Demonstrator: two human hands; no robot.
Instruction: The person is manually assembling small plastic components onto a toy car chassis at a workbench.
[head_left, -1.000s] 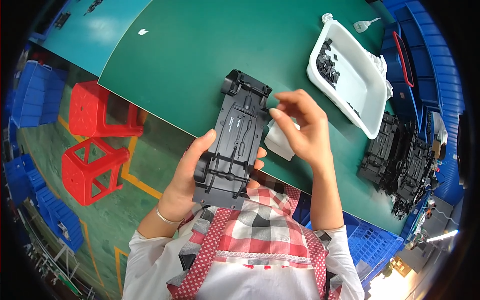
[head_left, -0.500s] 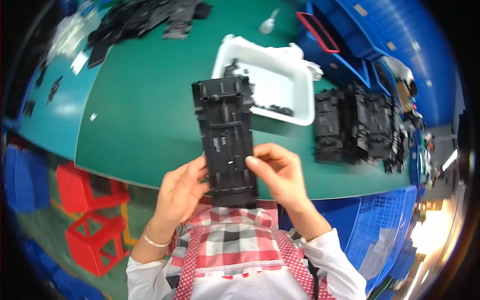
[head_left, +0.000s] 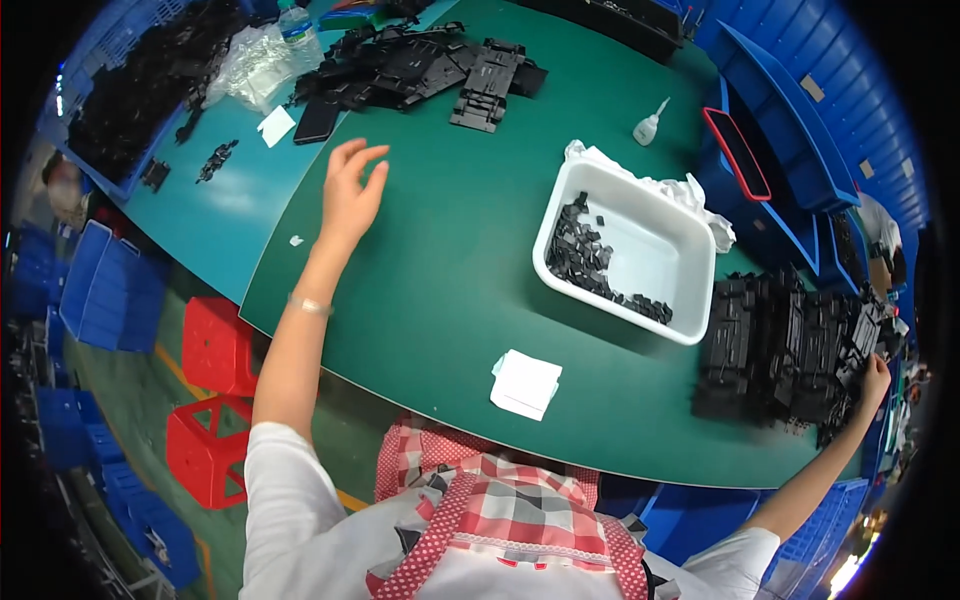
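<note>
My left hand (head_left: 355,195) is raised over the green table with nothing in it, its fingers apart and reaching toward the black plastic parts (head_left: 410,70) piled at the far left. On the right, my right hand (head_left: 876,382) pinches the edge of a black plastic chassis (head_left: 862,328) at the outer end of a row of similar upright parts (head_left: 775,345). The fingertips there are partly hidden. One flat black chassis (head_left: 488,85) lies at the right side of the far pile.
A white tub (head_left: 640,262) holds small black pieces. Nearer me lies a white paper pad (head_left: 527,384). A small white bottle (head_left: 648,128) stands behind the tub. Blue bins (head_left: 780,120) line the right back. Red stools (head_left: 215,345) are on the floor at left.
Both hands held a long black chassis in front of me; they have let it go and moved apart, left hand far left, right hand to the row. The view has shifted, showing the paper pad.
</note>
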